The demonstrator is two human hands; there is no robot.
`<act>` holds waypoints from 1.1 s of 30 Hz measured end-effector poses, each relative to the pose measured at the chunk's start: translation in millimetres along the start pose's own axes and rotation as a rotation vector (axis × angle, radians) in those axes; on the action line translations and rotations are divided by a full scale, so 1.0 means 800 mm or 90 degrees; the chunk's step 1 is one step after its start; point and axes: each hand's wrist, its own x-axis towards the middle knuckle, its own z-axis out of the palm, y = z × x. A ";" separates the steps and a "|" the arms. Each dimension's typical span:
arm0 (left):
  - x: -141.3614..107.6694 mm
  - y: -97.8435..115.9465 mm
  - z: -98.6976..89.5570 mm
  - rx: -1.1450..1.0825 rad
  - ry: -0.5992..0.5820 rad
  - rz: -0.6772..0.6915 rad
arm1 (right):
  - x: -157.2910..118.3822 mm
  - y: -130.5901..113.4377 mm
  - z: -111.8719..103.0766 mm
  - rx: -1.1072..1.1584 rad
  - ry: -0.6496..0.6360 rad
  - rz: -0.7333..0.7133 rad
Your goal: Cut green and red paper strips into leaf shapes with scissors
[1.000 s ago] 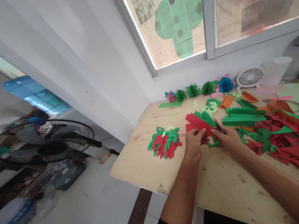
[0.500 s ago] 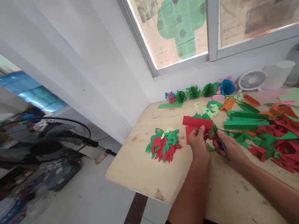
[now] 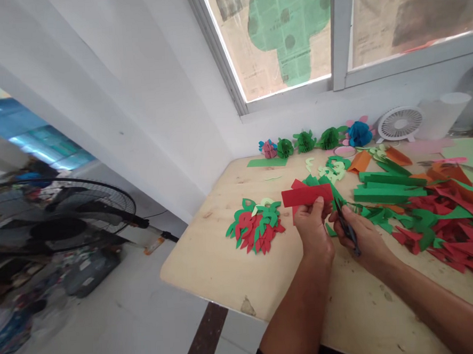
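My left hand (image 3: 313,223) pinches a folded red paper strip (image 3: 305,196) near its right end, above the wooden table (image 3: 209,253). Dark scissors (image 3: 347,228) are gripped in my right hand (image 3: 356,231), their blades pointing up beside the strip's right end. Behind the strip lie more red paper and green pieces, partly covered by it and my left hand. To the left sits a pile of red and green leaf-shaped cutouts (image 3: 255,226). Whether the blades touch the strip is too small to tell.
Folded green strips (image 3: 393,187) and red scraps (image 3: 460,233) cover the table's right side. Paper pompoms (image 3: 305,141) and a small white fan (image 3: 400,124) stand along the wall. A large black fan (image 3: 59,225) is beyond the table's left edge.
The red strip has tilted, its left end lower and farther left. Both hands stay close together, the scissors still beside the strip. The view has shifted slightly.
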 end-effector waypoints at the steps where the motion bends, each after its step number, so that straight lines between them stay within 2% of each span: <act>1: -0.001 0.001 0.001 0.004 -0.015 0.000 | 0.000 0.001 0.000 -0.002 -0.004 0.000; 4: -0.006 0.003 0.003 0.018 -0.046 0.012 | 0.001 0.003 0.000 0.001 -0.018 -0.012; 11: -0.011 0.004 0.007 0.045 -0.026 0.008 | 0.001 0.004 -0.002 0.023 -0.022 -0.025; 33: -0.012 0.004 0.006 0.078 -0.051 0.025 | 0.004 0.003 -0.005 0.021 -0.027 -0.014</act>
